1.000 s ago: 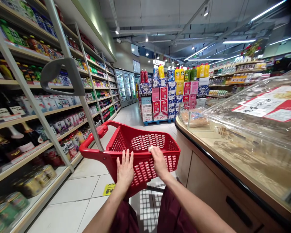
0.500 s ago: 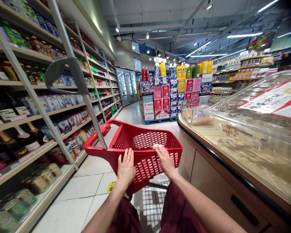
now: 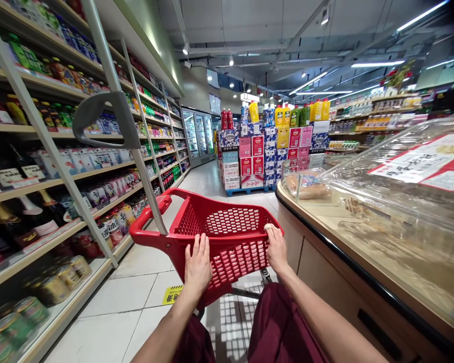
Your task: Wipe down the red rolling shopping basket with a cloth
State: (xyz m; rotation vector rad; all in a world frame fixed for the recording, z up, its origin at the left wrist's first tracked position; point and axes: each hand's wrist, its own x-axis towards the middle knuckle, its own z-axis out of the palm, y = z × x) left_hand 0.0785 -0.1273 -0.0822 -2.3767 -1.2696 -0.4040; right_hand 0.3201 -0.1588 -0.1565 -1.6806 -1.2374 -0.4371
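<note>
A red plastic shopping cart [image 3: 227,204] with a perforated basket stands right in front of my legs, its handle toward the left. On the near side of the basket my left hand [image 3: 197,262] rests flat, fingers stretched upward and touching the wall just below the rim. My right hand [image 3: 277,249] is at the right end of the same rim, fingers bent over it. A small white wad [image 3: 268,227], like a cloth or tissue, is pinched under those fingertips; most of it is hidden. No goods show inside the basket.
Shelves of drinks [image 3: 60,171] line the left side, with a grey tool handle [image 3: 106,121] on a metal pole before them. A wooden counter [image 3: 325,282] with clear covers stands close on the right. Stacked drink cartons [image 3: 257,156] rise ahead on a blue pallet.
My right hand has slid rightward along the basket's rim with the white wad, to its right end. My left hand stays in place on the side wall.
</note>
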